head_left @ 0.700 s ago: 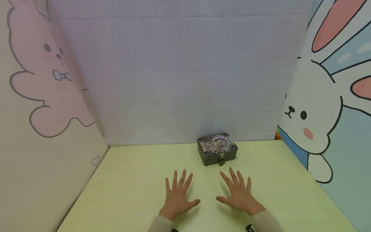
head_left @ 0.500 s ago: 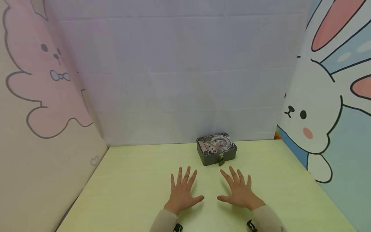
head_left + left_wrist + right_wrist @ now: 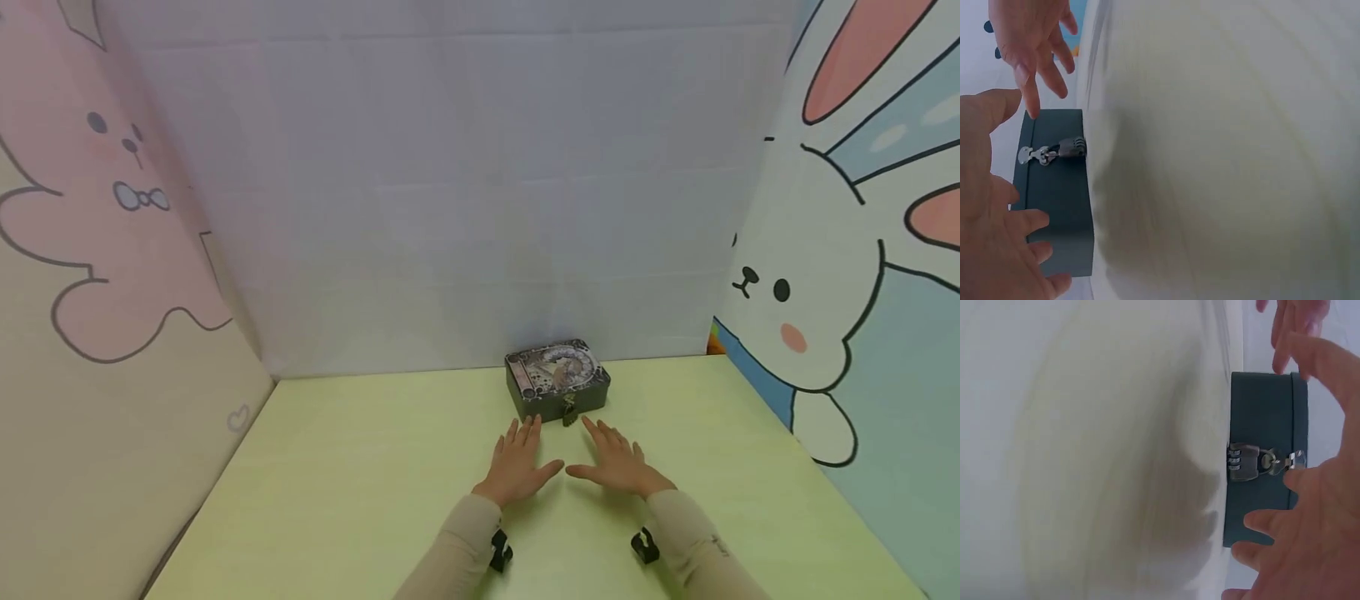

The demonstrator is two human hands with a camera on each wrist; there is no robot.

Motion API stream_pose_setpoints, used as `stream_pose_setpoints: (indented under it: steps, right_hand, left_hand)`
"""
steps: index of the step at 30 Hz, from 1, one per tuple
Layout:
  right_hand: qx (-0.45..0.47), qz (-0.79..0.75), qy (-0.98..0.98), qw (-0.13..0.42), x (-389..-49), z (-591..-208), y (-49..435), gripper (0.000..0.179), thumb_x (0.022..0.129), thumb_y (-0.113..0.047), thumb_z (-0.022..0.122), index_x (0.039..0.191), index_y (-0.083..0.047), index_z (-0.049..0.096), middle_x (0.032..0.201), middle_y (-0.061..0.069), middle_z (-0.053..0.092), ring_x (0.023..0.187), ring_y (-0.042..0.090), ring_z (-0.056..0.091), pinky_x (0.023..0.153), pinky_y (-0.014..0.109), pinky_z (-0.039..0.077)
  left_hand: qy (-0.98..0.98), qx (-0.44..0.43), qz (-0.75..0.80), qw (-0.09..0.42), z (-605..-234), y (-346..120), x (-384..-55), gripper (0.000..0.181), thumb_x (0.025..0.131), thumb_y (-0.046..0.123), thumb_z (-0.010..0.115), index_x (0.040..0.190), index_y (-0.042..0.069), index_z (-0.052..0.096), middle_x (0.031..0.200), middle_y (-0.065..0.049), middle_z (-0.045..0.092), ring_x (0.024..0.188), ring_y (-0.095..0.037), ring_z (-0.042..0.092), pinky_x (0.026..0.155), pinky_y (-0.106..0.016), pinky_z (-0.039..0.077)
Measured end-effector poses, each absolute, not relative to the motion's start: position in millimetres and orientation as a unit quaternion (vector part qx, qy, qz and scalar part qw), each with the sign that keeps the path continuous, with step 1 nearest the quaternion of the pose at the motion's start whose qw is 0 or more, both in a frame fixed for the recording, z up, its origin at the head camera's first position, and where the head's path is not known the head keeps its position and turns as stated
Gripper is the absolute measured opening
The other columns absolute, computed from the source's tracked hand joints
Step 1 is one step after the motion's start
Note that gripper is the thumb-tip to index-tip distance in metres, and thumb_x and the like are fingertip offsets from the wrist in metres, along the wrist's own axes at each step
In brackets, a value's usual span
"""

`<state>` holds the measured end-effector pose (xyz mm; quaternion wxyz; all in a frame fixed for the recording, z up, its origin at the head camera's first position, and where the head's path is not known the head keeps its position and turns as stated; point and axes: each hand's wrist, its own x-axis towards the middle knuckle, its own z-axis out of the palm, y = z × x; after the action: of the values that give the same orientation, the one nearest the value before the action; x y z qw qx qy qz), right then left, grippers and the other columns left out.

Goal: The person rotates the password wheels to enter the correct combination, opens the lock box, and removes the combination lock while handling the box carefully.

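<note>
A dark tin box (image 3: 558,379) with a printed picture on its lid sits near the back of the table. On its front hangs a small combination padlock (image 3: 1245,462) through a metal hasp (image 3: 1035,155). My left hand (image 3: 516,467) is above the table in front of the box, fingers straight, tips at the box's lower front left edge in the head view. To the right of the padlock, my right hand (image 3: 619,460) also reaches toward the box with straight fingers. The thumbs point at each other with a small gap. Neither hand holds anything.
The yellow table (image 3: 360,483) ends at a white sheet (image 3: 420,208) close behind the box. A pink rabbit drawing (image 3: 112,225) covers the left wall, and a white rabbit (image 3: 795,292) the right one. Each wrist carries a black strap (image 3: 501,550).
Both hands have moved forward toward the box, the left one also to the right, and they are closer together. The spread fingers have drawn nearer each other. The view has shifted slightly.
</note>
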<state>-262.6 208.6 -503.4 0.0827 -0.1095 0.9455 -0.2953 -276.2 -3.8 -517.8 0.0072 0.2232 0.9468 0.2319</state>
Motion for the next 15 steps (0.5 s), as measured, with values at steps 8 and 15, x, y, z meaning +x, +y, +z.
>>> stream_pose_setpoints:
  steps: [8, 15]
  right_hand:
    - [-0.085, -0.388, 0.917, 0.035, -291, -516, 215, 0.079, 0.095, -0.024, 0.064, 0.150, 0.014, 0.022, 0.148, 0.040, 0.031, 0.135, 0.057, 0.030, 0.105, 0.076, 0.027]
    - [-0.053, -0.498, 0.865, -0.013, -304, -524, 211, 0.056, 0.097, -0.007, 0.059, 0.143, 0.014, 0.035, 0.138, 0.038, 0.044, 0.124, 0.053, 0.045, 0.105, 0.060, 0.040]
  left_hand:
    - [0.935, 0.195, 0.297, 0.005, -526, 25, -300, 0.068, 0.100, 0.037, 0.057, 0.150, -0.004, 0.037, 0.147, -0.023, 0.045, 0.136, -0.041, 0.038, 0.106, -0.061, 0.040]
    - [0.873, 0.126, 0.471, -0.026, -542, 44, -317, 0.046, 0.096, 0.016, 0.059, 0.132, -0.013, 0.055, 0.129, -0.028, 0.059, 0.123, -0.045, 0.053, 0.103, -0.055, 0.046]
